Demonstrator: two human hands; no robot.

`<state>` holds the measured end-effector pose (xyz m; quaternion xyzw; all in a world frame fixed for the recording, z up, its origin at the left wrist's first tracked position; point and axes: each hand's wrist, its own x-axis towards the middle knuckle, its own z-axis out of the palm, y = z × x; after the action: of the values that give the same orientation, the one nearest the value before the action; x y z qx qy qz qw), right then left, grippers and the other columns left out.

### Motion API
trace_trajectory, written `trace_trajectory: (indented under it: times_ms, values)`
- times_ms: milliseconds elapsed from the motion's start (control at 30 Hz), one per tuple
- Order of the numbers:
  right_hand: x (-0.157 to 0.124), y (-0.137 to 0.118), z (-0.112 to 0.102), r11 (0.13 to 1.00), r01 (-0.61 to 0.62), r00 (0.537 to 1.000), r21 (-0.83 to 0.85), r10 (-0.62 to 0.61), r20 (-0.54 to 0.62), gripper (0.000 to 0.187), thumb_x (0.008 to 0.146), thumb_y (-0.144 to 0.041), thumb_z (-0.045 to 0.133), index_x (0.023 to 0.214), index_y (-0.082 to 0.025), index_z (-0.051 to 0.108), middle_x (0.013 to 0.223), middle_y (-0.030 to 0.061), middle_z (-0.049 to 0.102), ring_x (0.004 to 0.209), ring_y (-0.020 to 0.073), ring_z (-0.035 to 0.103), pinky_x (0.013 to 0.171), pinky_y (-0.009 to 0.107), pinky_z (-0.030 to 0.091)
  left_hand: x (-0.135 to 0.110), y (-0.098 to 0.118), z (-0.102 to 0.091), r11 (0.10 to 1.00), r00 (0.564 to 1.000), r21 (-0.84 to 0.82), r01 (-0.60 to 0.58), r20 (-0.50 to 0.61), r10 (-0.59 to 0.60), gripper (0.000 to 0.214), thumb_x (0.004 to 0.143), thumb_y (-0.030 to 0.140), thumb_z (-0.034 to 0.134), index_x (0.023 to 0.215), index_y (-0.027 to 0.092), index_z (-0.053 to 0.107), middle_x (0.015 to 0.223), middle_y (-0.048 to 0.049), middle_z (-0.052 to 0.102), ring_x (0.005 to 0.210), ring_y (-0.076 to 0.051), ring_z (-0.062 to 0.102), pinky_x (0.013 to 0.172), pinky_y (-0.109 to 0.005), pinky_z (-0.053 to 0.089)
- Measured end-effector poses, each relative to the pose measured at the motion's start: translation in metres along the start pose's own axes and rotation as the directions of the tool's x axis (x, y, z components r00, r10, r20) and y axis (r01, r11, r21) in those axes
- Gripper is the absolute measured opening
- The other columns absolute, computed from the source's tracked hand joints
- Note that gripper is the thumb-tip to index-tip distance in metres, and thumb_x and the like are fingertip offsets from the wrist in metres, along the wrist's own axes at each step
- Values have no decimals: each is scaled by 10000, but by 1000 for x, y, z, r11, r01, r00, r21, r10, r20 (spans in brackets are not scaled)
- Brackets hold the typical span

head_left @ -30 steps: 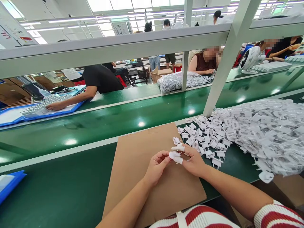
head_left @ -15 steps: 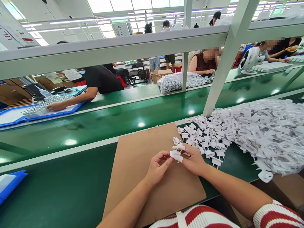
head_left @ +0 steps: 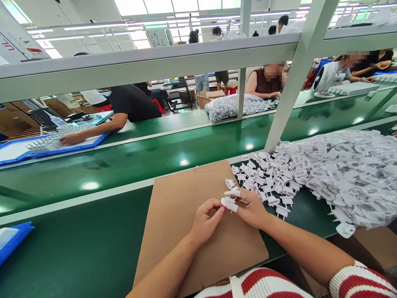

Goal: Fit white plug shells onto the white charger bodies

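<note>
My right hand (head_left: 250,210), with white finger covers on its thumb and index finger, pinches a small white plug piece (head_left: 232,199). Most of that piece is hidden by the fingers; a thin pin shows below the thumb. My left hand (head_left: 207,218) is closed, its thumb and fingertips meeting at the near side of the same piece. Both hands are above a brown cardboard sheet (head_left: 182,231). Just beyond the right hand, loose white two-pin plug pieces (head_left: 266,178) lie scattered on the green table.
A clear plastic bag (head_left: 359,174) of similar white pieces spills out on the right. A grey metal post (head_left: 290,78) and crossbar stand ahead, with a green conveyor (head_left: 149,155) behind. A blue tray (head_left: 15,240) sits at far left. Co-workers sit across the line.
My hands keep nearly the same pose around the plug piece, with only tiny shifts. Across the line, the black-sleeved co-worker's hand has moved slightly left over the tray.
</note>
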<state>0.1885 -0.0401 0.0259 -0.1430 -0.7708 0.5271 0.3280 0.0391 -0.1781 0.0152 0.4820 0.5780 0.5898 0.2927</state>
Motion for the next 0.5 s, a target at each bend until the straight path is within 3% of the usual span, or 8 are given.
trace_trajectory:
  times_ms: [300,400,500]
  values:
    - [-1,-5,-1,1000,-9,999,24,10,-35,261,875,-387,787,1118,-292,800,989,41,753,828,162,688,775,306,598,-1,8,4,985,991,128,-117,-52,124,104,957,231,645,907,200,731,854,-28,715,794,-161,633,786,-282,505]
    - [2,-6,-2,990,-92,989,107,103,-109,311,815,-392,844,1108,-295,806,996,39,762,826,168,693,791,317,598,-1,7,3,970,984,200,-138,-84,157,114,929,195,625,859,200,715,818,-20,705,761,-158,631,761,-276,509]
    - [8,-6,-3,929,-215,947,302,274,-168,402,750,-429,889,1112,-277,805,1028,50,779,889,202,722,828,351,612,0,4,1,971,985,213,-107,-112,133,122,921,202,617,843,197,710,803,-26,701,753,-166,635,745,-281,512]
